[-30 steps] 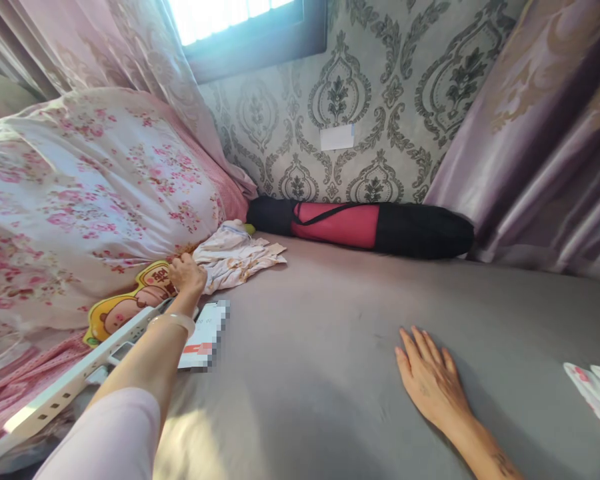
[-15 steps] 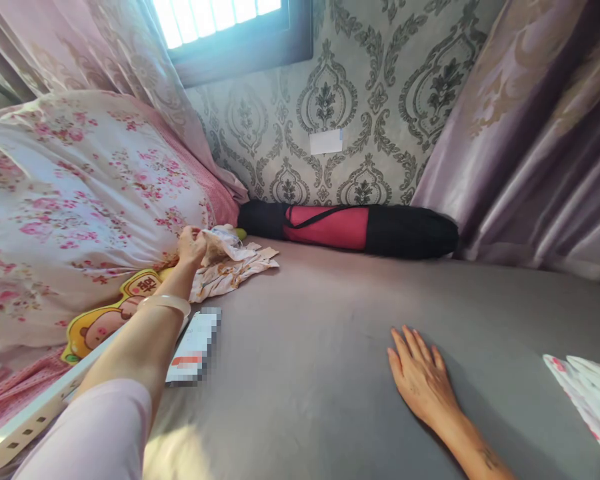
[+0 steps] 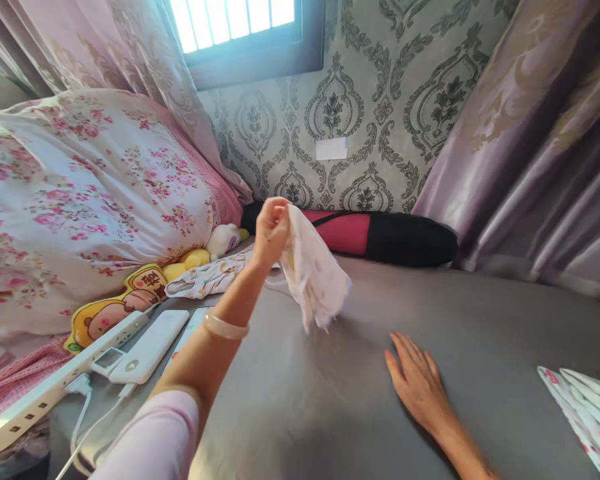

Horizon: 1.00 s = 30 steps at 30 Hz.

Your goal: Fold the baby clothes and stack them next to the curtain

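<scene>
My left hand is closed on the top edge of a light patterned cloth, which hangs loosely above the grey bed sheet. What sort of cloth or garment it is, I cannot make out. My right hand lies flat on the sheet, fingers stretched out and holding nothing. Behind my left forearm, another printed cloth lies crumpled beside the plush toys. At the right edge rests a stack of folded white cloths with a coloured print.
A white power strip, a white power bank with cables and a partly hidden phone lie at the left. Beyond them are a pig-shaped cushion and floral bedding. A black and red rolled bag lies along the wall.
My left hand has lifted the light cloth off the pile and carried it right, uncovering the plush toys and power bank. My right hand stays on the sheet.
</scene>
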Each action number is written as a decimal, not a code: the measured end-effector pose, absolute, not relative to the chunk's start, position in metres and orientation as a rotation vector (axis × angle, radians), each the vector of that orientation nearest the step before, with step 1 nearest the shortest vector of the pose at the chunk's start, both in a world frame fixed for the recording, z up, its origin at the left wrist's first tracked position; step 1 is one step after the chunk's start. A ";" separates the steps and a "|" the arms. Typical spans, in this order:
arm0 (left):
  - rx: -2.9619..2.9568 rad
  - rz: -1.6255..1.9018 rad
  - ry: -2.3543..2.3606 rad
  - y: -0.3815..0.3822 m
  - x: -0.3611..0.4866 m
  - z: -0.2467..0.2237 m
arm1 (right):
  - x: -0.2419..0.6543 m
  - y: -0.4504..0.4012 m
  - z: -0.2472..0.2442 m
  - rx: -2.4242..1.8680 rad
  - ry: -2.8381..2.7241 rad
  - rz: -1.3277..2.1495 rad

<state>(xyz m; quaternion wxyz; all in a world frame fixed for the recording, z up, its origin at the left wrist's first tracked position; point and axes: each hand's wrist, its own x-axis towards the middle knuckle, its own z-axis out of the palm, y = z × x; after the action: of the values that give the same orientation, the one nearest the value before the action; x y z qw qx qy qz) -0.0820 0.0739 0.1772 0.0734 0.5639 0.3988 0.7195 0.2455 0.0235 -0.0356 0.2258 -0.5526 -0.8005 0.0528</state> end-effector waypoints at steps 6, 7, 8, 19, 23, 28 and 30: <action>1.935 1.691 1.390 0.043 0.004 0.141 | 0.234 -0.001 0.020 -1.295 -1.876 0.584; 1.927 1.617 1.396 0.039 0.015 0.135 | 0.230 -0.008 0.029 -1.296 -1.866 0.619; 1.911 1.558 1.404 0.035 0.026 0.129 | 0.226 -0.015 0.036 -1.297 -1.860 0.618; 1.766 1.337 1.439 0.017 0.061 0.110 | 0.205 -0.042 0.038 -1.358 -1.993 0.537; 1.676 1.328 1.411 0.020 0.041 0.105 | 0.206 -0.031 0.024 -1.490 -1.887 0.699; 1.609 1.285 1.378 0.024 0.017 0.103 | 0.213 -0.020 0.023 -1.425 -1.832 1.035; 1.597 1.261 1.376 0.024 0.010 0.102 | 0.218 -0.017 0.030 -1.330 -1.772 1.142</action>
<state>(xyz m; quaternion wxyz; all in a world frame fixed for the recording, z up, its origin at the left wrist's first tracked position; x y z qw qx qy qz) 0.0103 0.0240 0.1025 0.3363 0.6123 0.5275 0.4835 0.2182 -0.0165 0.0302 0.3188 -0.5058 -0.6737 0.4344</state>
